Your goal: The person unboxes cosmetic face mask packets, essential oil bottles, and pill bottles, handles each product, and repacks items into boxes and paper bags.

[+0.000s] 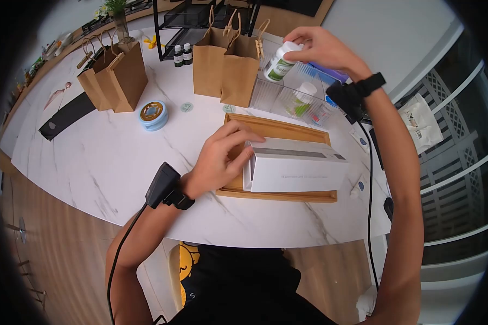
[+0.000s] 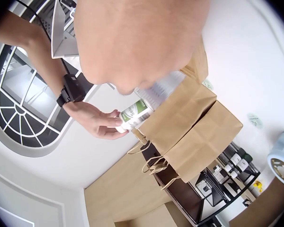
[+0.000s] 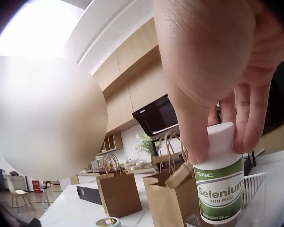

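Note:
My right hand (image 1: pixel 322 50) holds a white supplement bottle (image 1: pixel 278 67) by its cap end, tilted in the head view, above a clear ribbed organizer (image 1: pixel 263 97). Its green label reads "Selenium" in the right wrist view, where thumb and fingers pinch the bottle (image 3: pixel 220 189) from both sides. A second white bottle (image 1: pixel 307 89) stands inside the organizer. With thumb and fingers, my left hand (image 1: pixel 218 158) grips the left end of a long white box (image 1: pixel 301 174). That box lies in a wooden tray (image 1: pixel 279 196); the left wrist view shows only part of it.
Brown paper bags (image 1: pixel 209 67) stand left of the organizer, and more bags (image 1: pixel 114 81) farther left. Two small dark bottles (image 1: pixel 183 56) stand by a black rack (image 1: pixel 173 21). A blue round tub (image 1: pixel 153 115) and a long black box (image 1: pixel 68 116) lie leftward on the marble table (image 1: pixel 103 179).

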Demonstrator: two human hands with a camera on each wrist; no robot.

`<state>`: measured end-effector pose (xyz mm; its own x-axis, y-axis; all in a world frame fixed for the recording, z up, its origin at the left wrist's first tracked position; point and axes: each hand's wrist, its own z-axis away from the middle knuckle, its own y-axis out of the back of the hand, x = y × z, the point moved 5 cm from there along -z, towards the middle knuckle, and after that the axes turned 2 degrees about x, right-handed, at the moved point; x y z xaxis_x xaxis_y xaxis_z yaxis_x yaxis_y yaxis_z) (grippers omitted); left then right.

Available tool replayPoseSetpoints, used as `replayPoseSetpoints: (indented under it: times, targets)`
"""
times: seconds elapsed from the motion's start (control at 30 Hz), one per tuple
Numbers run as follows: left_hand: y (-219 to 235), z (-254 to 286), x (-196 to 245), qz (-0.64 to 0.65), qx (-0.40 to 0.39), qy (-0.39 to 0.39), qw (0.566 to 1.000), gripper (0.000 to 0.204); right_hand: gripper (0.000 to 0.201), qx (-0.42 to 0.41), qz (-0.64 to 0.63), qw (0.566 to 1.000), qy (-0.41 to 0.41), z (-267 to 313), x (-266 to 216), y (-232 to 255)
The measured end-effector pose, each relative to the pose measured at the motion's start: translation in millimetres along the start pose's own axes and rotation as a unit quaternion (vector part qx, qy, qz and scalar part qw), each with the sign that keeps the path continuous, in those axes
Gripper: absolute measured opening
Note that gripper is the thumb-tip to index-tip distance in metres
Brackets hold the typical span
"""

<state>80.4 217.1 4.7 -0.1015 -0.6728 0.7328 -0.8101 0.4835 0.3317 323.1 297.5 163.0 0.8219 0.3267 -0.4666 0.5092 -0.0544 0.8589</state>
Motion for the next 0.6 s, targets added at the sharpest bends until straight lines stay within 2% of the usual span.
replayPoseSetpoints:
  times: [0.07,0.1,0.17,0.23,0.3,0.33,0.4,0.43,0.5,0.53,0.57,0.6]
  targets:
    - [0.7,1.3,2.3,-0.006,-0.006,-0.003,1.000,0.033,0.047,-0.011,0.014,0.997,-0.069,-10.1,14.6,-17.8]
    - [0.9,1.4,4.1,-0.013,-0.011,-0.008,1.000,0.036,0.047,-0.008,0.013,0.997,-0.074,-15.5,20.8,-25.3]
    - [2.2,2.1,5.8,-0.030,-0.018,-0.028,0.999,0.038,0.053,-0.036,0.127,0.991,-0.023,-24.7,29.5,-38.9]
    - [2.7,3.5,11.3,-0.038,-0.034,-0.057,0.997,0.040,0.058,-0.049,0.170,0.984,0.028,-30.0,34.4,-53.1]
    - [3.4,3.6,11.5,-0.027,-0.038,-0.006,0.999,0.040,0.061,-0.118,0.186,0.975,0.037,-38.9,49.4,-75.5]
    - [1.1,4.6,9.4,-0.029,-0.040,-0.010,0.999,0.039,0.059,-0.138,0.166,0.976,0.027,-34.9,50.9,-81.7]
    - [1.5,0.6,4.7,-0.039,-0.037,-0.021,0.998,0.037,0.061,-0.120,0.179,0.974,0.069,-46.0,58.9,-91.1]
    - [1.7,-0.6,6.3,-0.049,-0.029,-0.034,0.998,0.037,0.063,-0.112,0.195,0.973,0.048,-43.7,51.1,-83.9]
    - [-1.5,0.6,3.9,-0.054,-0.027,-0.026,0.998,0.034,0.068,0.099,0.105,0.988,0.062,-23.8,42.4,-57.8]
    - [-2.5,-0.5,4.5,-0.071,-0.028,-0.050,0.996,0.032,0.069,0.123,0.079,0.988,0.059,-4.0,40.1,-47.4]
    - [-2.0,0.1,2.8,-0.076,-0.038,-0.010,0.996,0.033,0.070,0.146,0.054,0.986,0.059,32.8,14.4,-23.6]
    - [-5.4,-0.4,3.3,-0.071,-0.044,-0.010,0.996,0.033,0.070,0.147,0.055,0.986,0.051,39.6,14.6,-22.0]
